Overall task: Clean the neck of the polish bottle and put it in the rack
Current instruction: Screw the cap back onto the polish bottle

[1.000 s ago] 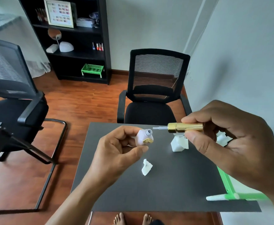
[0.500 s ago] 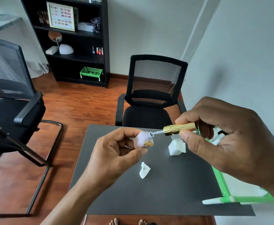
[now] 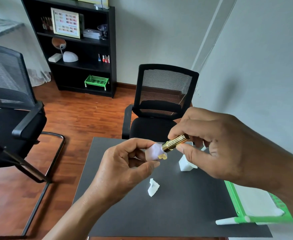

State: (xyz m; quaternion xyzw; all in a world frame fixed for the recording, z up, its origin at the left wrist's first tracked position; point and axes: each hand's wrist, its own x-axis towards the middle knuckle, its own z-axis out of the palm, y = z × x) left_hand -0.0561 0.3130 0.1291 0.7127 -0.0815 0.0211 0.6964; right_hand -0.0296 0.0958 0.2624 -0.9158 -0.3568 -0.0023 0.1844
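Gold cap [image 3: 175, 143] now seated on polish bottle [image 3: 154, 152], left hand [image 3: 124, 170] pinching bottle, right hand [image 3: 216, 148] pinching cap.

Near half of dark table [image 3: 124, 213] bare, free to pass. Obstacles: crumpled tissue [image 3: 153, 187] mid-table, white holder [image 3: 185, 164] beyond, green rack [image 3: 256, 207] at right edge.

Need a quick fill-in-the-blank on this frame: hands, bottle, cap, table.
1. The left hand holds the pale lilac polish bottle above the ____ table.
2. The right hand pinches the ribbed ____ cap.
3. The crumpled white tissue lies on the ____.

Missing: black; gold; table
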